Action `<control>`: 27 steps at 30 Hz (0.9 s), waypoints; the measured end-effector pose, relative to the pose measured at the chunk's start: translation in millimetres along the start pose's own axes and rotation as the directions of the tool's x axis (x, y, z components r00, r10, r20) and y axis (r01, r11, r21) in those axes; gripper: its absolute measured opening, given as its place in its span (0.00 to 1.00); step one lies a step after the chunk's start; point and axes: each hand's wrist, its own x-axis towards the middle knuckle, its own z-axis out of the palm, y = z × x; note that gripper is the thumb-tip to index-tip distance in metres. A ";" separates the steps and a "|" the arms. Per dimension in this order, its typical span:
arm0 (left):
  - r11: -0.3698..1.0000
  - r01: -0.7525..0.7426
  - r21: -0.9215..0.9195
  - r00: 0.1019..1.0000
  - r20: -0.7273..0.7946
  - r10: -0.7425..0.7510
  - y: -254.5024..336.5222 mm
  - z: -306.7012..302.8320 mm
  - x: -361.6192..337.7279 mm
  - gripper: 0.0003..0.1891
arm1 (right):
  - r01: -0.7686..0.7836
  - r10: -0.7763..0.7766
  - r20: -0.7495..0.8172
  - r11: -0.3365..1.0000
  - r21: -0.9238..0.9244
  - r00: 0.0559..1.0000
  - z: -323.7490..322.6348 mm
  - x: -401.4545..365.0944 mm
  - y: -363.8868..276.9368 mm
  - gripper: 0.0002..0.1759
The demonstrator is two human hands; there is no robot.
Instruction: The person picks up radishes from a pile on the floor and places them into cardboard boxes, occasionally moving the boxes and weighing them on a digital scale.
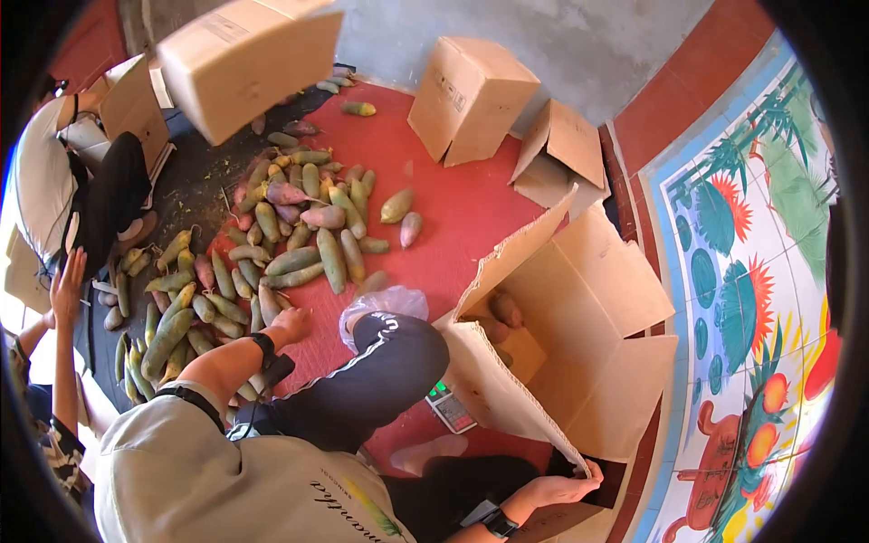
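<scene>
The right hand (pixel 568 485) pinches the carton flap (pixel 514 387) — hard tugging might tear it — but whether the left hand (pixel 291 327) grips, I can't tell.

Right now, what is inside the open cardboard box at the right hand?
A few reddish radishes show at the bottom of the open cardboard box. Its near wall covers part of that bottom, so anything lying there is hidden.

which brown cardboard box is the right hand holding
The large open brown cardboard box beside the green-lit digital scale: the right hand grips its edge, while the two brown cardboard boxes by the grey wall are untouched.
</scene>
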 end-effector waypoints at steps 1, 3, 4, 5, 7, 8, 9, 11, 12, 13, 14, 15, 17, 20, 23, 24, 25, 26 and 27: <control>0.999 0.044 -0.007 0.999 -0.014 -0.044 -12.7 12.3 1.9 0.17 | -0.004 0.004 0.002 1.000 -0.018 1.000 -0.7 0.3 -3.3 0.25; 0.996 0.090 -0.017 0.996 -0.026 -0.090 -23.1 19.6 3.4 0.18 | -0.013 0.013 -0.050 1.000 -0.015 0.999 3.9 -0.4 -7.6 0.26; 0.995 0.094 -0.017 0.996 0.006 -0.094 -22.0 13.8 -1.1 0.19 | -0.011 0.010 -0.049 1.000 -0.012 0.999 4.8 -0.3 -5.2 0.26; 0.995 0.096 -0.016 0.995 0.038 -0.095 -20.5 10.8 -3.5 0.20 | 0.001 -0.001 -0.044 1.000 0.011 0.999 3.9 0.0 -1.1 0.26; 0.995 0.095 -0.001 0.995 0.034 -0.095 -27.3 20.2 1.8 0.20 | 0.015 -0.014 -0.041 0.999 0.033 0.999 2.9 0.9 0.2 0.26; 0.995 0.097 0.017 0.995 0.031 -0.098 -29.8 23.4 3.8 0.19 | -0.002 0.003 -0.040 1.000 0.013 0.999 2.5 0.5 0.1 0.26; 0.995 0.097 0.015 0.995 0.030 -0.097 -28.9 23.2 3.9 0.19 | -0.020 0.019 -0.039 1.000 -0.006 0.999 2.6 0.2 -1.2 0.26; 0.993 0.114 0.026 0.987 0.112 -0.116 -25.4 21.6 2.5 0.17 | -0.007 0.007 -0.044 1.000 -0.008 0.999 3.5 0.3 -5.2 0.26; 0.993 0.114 0.024 0.987 0.111 -0.116 -21.8 18.1 0.3 0.17 | 0.004 -0.004 -0.051 1.000 -0.011 0.999 3.7 0.3 -6.8 0.26; 0.993 0.117 0.004 0.982 0.149 -0.116 -17.1 12.6 -2.7 0.16 | 0.006 -0.007 -0.051 1.000 -0.010 0.999 3.3 -0.1 -8.0 0.26; 0.993 0.121 -0.015 0.976 0.186 -0.116 -13.9 10.1 -4.0 0.16 | 0.011 -0.012 -0.048 1.000 -0.017 0.999 2.9 -0.2 -8.7 0.25; 0.993 0.120 -0.017 0.976 0.185 -0.115 -14.9 14.3 -1.7 0.16 | 0.014 -0.015 -0.044 1.000 -0.025 0.999 2.8 -0.2 -9.0 0.25; 0.997 0.071 0.017 0.988 0.137 -0.073 -19.3 25.6 4.2 0.15 | 0.012 -0.013 -0.032 1.000 -0.028 0.999 1.3 -0.6 -6.8 0.25; 0.997 0.077 -0.008 0.989 0.128 -0.075 -16.6 24.7 2.7 0.15 | 0.006 -0.007 -0.016 0.999 -0.049 1.000 -0.9 -1.2 -5.9 0.25; 0.999 0.043 0.011 0.989 0.140 -0.044 -15.9 24.3 3.1 0.15 | 0.050 -0.051 -0.012 0.997 -0.052 0.999 -2.3 -1.4 -1.8 0.25; 0.999 0.044 0.010 0.989 0.140 -0.044 -17.0 25.8 4.1 0.15 | 0.097 -0.097 -0.011 0.995 -0.038 0.995 -1.7 -1.4 -1.4 0.25; 0.999 0.034 0.011 0.991 0.129 -0.035 -19.2 28.4 5.5 0.16 | 0.098 -0.098 -0.010 0.995 -0.037 0.995 -1.1 -1.3 -1.1 0.25; 1.000 0.026 0.012 0.993 0.119 -0.027 -20.7 30.2 6.2 0.16 | 0.101 -0.102 -0.017 0.995 -0.020 0.995 -0.6 -1.1 -0.9 0.25; 1.000 0.027 0.011 0.992 0.120 -0.028 -20.9 30.3 6.1 0.16 | 0.105 -0.105 -0.023 0.994 -0.003 0.994 0.0 -0.9 -1.5 0.25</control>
